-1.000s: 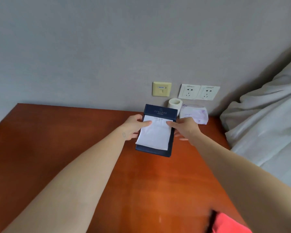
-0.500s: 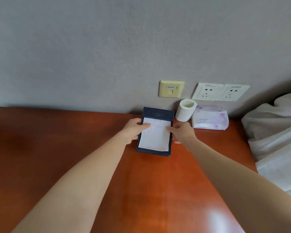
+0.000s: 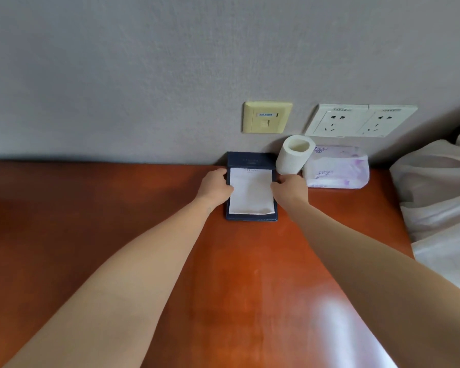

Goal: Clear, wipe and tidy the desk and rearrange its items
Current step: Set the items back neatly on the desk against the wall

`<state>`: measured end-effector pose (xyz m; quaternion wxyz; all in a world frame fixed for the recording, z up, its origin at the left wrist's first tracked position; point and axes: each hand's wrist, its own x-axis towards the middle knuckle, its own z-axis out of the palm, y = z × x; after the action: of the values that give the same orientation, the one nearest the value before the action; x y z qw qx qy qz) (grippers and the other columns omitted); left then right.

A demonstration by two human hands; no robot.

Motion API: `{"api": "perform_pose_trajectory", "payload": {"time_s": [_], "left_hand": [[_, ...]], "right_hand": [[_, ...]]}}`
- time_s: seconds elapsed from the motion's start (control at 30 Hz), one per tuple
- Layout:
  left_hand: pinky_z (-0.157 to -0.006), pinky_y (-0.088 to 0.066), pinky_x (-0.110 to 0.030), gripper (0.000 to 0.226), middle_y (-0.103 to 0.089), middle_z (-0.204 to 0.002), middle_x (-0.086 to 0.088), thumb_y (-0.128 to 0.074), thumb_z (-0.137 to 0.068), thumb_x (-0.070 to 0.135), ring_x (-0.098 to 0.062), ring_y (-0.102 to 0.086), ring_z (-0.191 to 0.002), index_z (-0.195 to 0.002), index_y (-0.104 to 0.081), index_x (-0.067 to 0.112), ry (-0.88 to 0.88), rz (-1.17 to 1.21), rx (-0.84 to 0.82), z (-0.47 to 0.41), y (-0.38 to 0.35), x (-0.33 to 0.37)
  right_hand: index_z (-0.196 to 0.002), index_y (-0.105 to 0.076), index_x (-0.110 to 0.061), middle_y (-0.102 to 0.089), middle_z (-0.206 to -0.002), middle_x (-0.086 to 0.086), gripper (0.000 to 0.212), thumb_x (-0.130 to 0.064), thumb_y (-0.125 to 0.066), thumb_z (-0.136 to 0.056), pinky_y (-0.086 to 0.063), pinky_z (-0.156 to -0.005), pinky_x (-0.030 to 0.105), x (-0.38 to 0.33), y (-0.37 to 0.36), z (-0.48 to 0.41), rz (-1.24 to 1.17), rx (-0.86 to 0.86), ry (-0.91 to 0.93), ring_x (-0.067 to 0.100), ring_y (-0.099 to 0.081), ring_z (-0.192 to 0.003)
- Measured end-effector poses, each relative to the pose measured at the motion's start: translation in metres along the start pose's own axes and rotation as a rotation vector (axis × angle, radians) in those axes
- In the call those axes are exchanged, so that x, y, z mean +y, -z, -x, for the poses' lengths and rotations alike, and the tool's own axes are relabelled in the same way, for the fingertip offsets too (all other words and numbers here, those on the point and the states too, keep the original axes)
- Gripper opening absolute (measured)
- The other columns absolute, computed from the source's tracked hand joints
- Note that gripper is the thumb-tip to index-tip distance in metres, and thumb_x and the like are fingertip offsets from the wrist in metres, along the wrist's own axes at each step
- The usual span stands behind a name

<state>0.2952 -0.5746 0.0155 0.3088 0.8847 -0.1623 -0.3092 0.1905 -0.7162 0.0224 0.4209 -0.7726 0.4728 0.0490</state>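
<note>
Notepad holder, dark blue with a white paper sheet on it, lies flat at the back of the desk, by the wall. Left hand holds its left edge and right hand its right, thumbs on the paper. The other fingers are hidden, so a pinch is likely, not certain. Toilet roll stands just beside it, then the tissue pack. Step: squaring the holder in place. Next: release both hands without skewing it.

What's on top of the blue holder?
White paper lies on the holder, leaving its top band bare. Left hand and right hand grip the sides, thumbs on the paper. Beneath the paper is hidden.
</note>
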Motion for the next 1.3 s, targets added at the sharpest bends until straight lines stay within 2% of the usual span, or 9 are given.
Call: {"api": "perform_pose_trajectory", "payload": {"time_s": [0.17,0.3,0.47,0.53,0.6,0.67,0.83,1.13,1.3], "left_hand": [[-0.099,-0.044,-0.034,0.043,-0.053,-0.130,-0.015,-0.063,-0.091,0.014,-0.027,-0.047,-0.126,-0.133,-0.056,0.009,-0.032,-0.087,-0.081,0.000,0.002,0.003],[-0.103,-0.043,-0.038,0.056,-0.043,-0.138,-0.015,-0.065,-0.091,0.023,-0.028,-0.047,-0.126,-0.142,-0.043,0.015,-0.053,-0.158,-0.128,0.009,0.006,0.011],[-0.108,-0.040,-0.041,0.070,-0.035,-0.148,-0.013,-0.064,-0.094,0.027,-0.031,-0.042,-0.133,-0.152,-0.028,0.014,-0.103,-0.299,-0.139,0.037,0.010,0.022],[-0.109,-0.039,-0.043,0.069,-0.035,-0.149,-0.013,-0.063,-0.094,0.026,-0.030,-0.041,-0.134,-0.152,-0.029,0.015,-0.149,-0.353,-0.136,0.051,0.012,0.029],[-0.109,-0.039,-0.044,0.067,-0.036,-0.149,-0.012,-0.063,-0.094,0.026,-0.029,-0.040,-0.136,-0.152,-0.030,0.017,-0.194,-0.409,-0.142,0.067,0.014,0.038],[-0.109,-0.039,-0.044,0.066,-0.036,-0.150,-0.010,-0.063,-0.094,0.027,-0.027,-0.039,-0.137,-0.152,-0.031,0.019,-0.238,-0.467,-0.161,0.085,0.013,0.050],[-0.107,-0.038,-0.038,0.063,-0.040,-0.146,-0.007,-0.062,-0.095,0.028,-0.025,-0.040,-0.134,-0.151,-0.033,0.020,-0.368,-0.546,-0.186,0.130,-0.004,0.092],[-0.108,-0.040,-0.037,0.061,-0.046,-0.143,-0.009,-0.062,-0.094,0.029,-0.023,-0.046,-0.131,-0.149,-0.037,0.018,-0.647,-0.611,-0.261,0.218,-0.095,0.190],[-0.109,-0.039,-0.038,0.059,-0.045,-0.141,-0.009,-0.064,-0.093,0.029,-0.024,-0.046,-0.132,-0.146,-0.041,0.017,-0.826,-0.636,-0.360,0.287,-0.179,0.252]], "right_hand": [[-0.069,-0.051,-0.005,-0.049,-0.072,0.010,0.018,-0.006,-0.047,-0.087,-0.030,-0.055,0.027,-0.003,0.003,0.003,0.012,-0.081,0.015,0.035,-0.047,-0.074],[-0.062,-0.030,-0.013,-0.034,-0.064,0.002,0.032,-0.007,-0.048,-0.087,-0.024,-0.049,0.029,-0.002,0.007,0.014,0.149,-0.150,0.087,0.018,-0.032,-0.058],[-0.066,-0.036,-0.013,-0.040,-0.069,0.002,0.023,-0.008,-0.048,-0.086,-0.030,-0.052,0.028,-0.002,0.022,0.041,0.332,-0.190,0.210,0.026,-0.043,-0.072],[-0.088,-0.054,-0.009,-0.054,-0.090,0.006,0.006,-0.011,-0.049,-0.088,-0.045,-0.067,0.032,0.001,0.034,0.056,0.485,-0.196,0.288,0.031,-0.054,-0.092],[-0.117,-0.055,-0.012,-0.054,-0.115,0.008,0.026,-0.015,-0.049,-0.092,-0.047,-0.083,0.039,0.008,0.048,0.070,0.653,-0.182,0.360,0.030,-0.052,-0.112],[-0.126,-0.052,-0.014,-0.052,-0.122,0.008,0.033,-0.016,-0.048,-0.094,-0.044,-0.083,0.039,0.016,0.065,0.086,0.751,-0.139,0.399,0.029,-0.048,-0.116],[-0.137,-0.048,-0.019,-0.052,-0.134,0.006,0.043,-0.020,-0.050,-0.094,-0.046,-0.095,0.039,0.044,0.117,0.124,0.757,-0.054,0.379,0.027,-0.048,-0.123],[-0.132,-0.051,-0.021,-0.056,-0.129,0.004,0.035,-0.022,-0.050,-0.096,-0.049,-0.090,0.040,0.154,0.228,0.217,0.685,0.159,0.226,0.026,-0.052,-0.120],[-0.138,-0.047,-0.024,-0.055,-0.131,0.003,0.047,-0.014,-0.046,-0.093,-0.046,-0.084,0.036,0.250,0.295,0.286,0.658,0.261,0.052,0.026,-0.050,-0.122]]}}
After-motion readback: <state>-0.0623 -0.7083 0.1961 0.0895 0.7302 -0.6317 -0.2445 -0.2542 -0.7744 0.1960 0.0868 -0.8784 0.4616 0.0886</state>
